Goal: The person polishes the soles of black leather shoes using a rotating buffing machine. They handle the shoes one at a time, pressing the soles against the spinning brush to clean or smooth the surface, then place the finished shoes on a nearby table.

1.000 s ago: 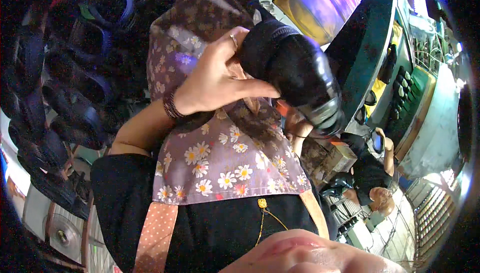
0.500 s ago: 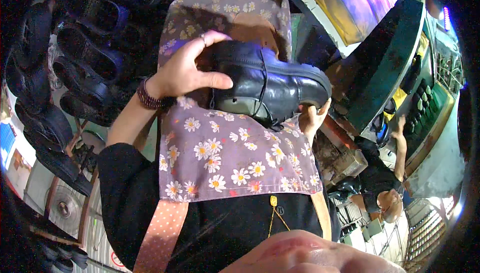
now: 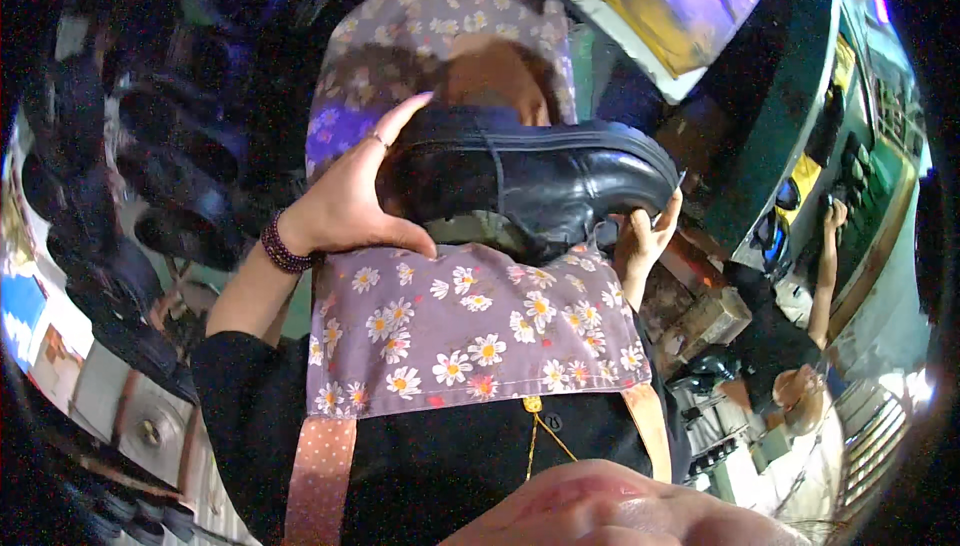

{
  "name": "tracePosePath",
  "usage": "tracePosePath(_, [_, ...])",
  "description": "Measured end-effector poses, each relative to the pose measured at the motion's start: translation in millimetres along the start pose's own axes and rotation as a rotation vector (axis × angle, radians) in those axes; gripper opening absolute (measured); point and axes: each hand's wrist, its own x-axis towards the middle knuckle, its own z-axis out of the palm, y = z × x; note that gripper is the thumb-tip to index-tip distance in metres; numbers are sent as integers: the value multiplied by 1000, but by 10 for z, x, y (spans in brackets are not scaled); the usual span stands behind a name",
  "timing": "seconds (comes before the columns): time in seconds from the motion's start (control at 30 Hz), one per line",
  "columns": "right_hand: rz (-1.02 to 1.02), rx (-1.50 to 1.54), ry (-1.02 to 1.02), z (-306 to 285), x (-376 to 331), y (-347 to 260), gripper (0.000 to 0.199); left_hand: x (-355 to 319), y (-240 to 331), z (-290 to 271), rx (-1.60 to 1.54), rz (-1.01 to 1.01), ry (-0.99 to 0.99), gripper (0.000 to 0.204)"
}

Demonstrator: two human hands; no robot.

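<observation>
dark footwear [image 3: 170,156]: stacked along the left side, too blurred to count.
fan [image 3: 150,433]: lower left, well apart from the hands.
left hand [image 3: 350,206]: wrapped wide around the heel end, thumb on the near side, index finger reaching to the far side; the other fingers are mostly hidden, so how firmly they press i cannot tell.
floral apron [image 3: 470,321]: spread beneath, near the shoe's lower edge.
black shoe [image 3: 550,181]: on its side between the hands, over the apron, toe to the right, sole edge away from the wearer.
right hand [image 3: 645,241]: grasping the toe end, thumb below, a finger bent round the tip.
shoe handling: seemingly steadying and looking it over; turning it would call for heel and toe moving together, left grip kept snug.
lit panel [image 3: 690,6]: upper right, beyond the toe.
curved bench [image 3: 790,86]: further right, clear of the shoe.
co-worker's hand [image 3: 836,214]: far right, contact too small to tell.
</observation>
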Motion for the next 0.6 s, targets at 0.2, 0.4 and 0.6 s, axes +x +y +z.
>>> tracePosePath(0.2, [-142, -49, 63, 211, 224, -561, 75, 269, 142, 46, -153, 41, -55, 141])
tracePosePath(0.4, [-410, -81, 51, 771, 841, -1598, 72, 382, 577, -26, -484, 197, 46, 120])
tracePosePath(0.6, [-708, 22, -161, 1302, 2362, -2212, 52, 1071, 1067, -40, -735, -39, 90, 70])
